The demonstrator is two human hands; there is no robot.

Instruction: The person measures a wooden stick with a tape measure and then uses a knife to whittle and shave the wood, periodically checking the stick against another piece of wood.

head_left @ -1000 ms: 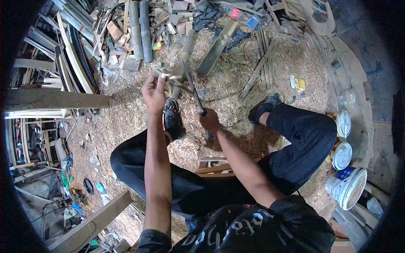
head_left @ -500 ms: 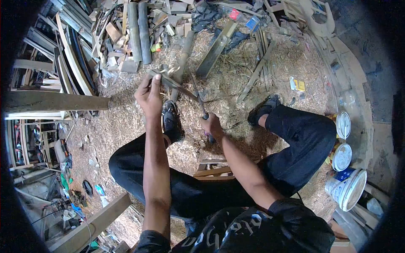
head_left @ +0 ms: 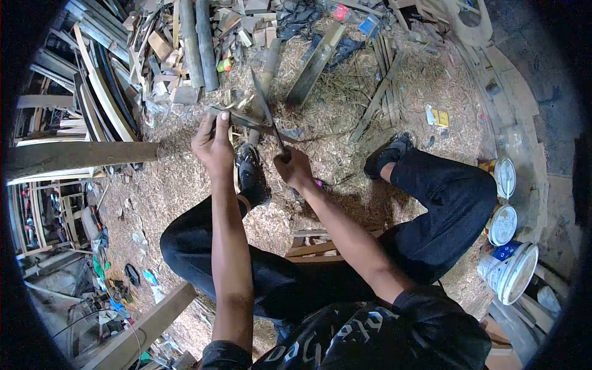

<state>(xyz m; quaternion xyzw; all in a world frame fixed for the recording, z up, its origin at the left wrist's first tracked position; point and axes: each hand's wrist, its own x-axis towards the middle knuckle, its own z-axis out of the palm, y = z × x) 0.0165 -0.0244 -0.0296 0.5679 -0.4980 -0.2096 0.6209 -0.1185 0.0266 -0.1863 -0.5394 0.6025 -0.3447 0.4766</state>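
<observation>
My left hand (head_left: 214,147) is closed on one end of a dark, narrow strip of wood (head_left: 254,122), with the thumb laid along its top. Pale curled shavings (head_left: 237,105) show at that end, just beyond the fingers. My right hand (head_left: 293,168) is wrapped round the handle of a long-bladed knife (head_left: 264,102). The blade points up and away from me, crossing over the strip in this view. Both hands are above the floor between my knees.
Wood shavings cover the floor (head_left: 333,154). Offcuts (head_left: 246,31) and two round logs (head_left: 205,46) lie ahead. A plank (head_left: 317,65) and thin sticks (head_left: 377,98) lie right of them. Lidded buckets (head_left: 518,274) stand at my right; a beam (head_left: 80,159) juts in from the left.
My right hand has moved up and left with the knife, and the blade now rises across the strip instead of lying beside it. My left hand has shifted slightly left and down.
</observation>
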